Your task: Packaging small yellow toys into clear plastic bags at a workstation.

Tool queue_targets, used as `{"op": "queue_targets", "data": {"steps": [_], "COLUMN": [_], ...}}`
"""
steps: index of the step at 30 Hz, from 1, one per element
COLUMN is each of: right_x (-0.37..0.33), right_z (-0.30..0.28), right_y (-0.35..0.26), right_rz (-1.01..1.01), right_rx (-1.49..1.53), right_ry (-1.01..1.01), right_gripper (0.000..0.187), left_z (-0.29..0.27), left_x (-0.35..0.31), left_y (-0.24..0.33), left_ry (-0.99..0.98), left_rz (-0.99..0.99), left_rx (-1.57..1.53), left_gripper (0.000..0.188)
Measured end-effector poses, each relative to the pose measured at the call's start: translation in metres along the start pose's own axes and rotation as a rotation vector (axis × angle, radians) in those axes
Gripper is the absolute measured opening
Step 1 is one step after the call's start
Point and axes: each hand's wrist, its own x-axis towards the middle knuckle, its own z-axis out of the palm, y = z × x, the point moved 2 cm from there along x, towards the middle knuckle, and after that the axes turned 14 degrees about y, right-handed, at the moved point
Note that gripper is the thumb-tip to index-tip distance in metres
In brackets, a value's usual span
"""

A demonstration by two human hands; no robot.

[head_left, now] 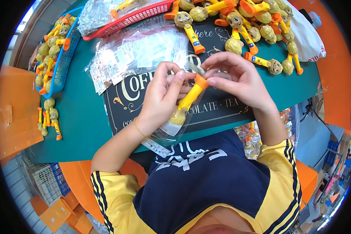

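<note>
A yellow figure-shaped toy (191, 96) with a gold head and orange flared base lies tilted inside a clear plastic bag (171, 128), its head toward me and its base away. My left hand (162, 93) is closed around the bag's left side by the toy. At the orange base, my right hand (238, 80) pinches the bag's upper end between thumb and fingers. Under both hands lies a black mat with pale lettering (218, 113). Left of them, a heap of flat clear bags with printed slips (124, 56) covers the mat's far corner.
Loose figure toys (267, 33) pile up at the far right beside a white bag (306, 37). A red basket (132, 19) stands at the back, a blue basket (64, 66) of toys at the left. Several toys (50, 119) lie at the green table's (78, 117) left edge.
</note>
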Motion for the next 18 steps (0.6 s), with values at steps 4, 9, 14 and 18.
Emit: {"op": "queue_targets", "data": {"steps": [4,9,14,18], "right_x": [-0.006,-0.009,-0.012,-0.012], "right_z": [-0.016,-0.005,0.012,0.011], "right_y": [0.010,-0.006,0.000,0.012], "right_rz": [0.053,-0.203,-0.405,-0.255], "right_rx": [-0.017,-0.331,-0.459,-0.301], "right_ry": [0.081,-0.045,-0.132,-0.062], "right_gripper": [0.024,0.030,0.044,0.038], "left_z": [-0.002,-0.001,0.001,0.005], "left_x": [0.005,0.005,0.004,0.000], "left_y": [-0.001,-0.004,-0.007,-0.006], "left_ry": [0.008,-0.013,0.000,0.003], "left_rz": [-0.023,-0.082,0.027,0.035], "left_rx": [0.026,-0.023,0.056,0.010], "left_gripper": [0.014,0.014,0.014,0.013]}}
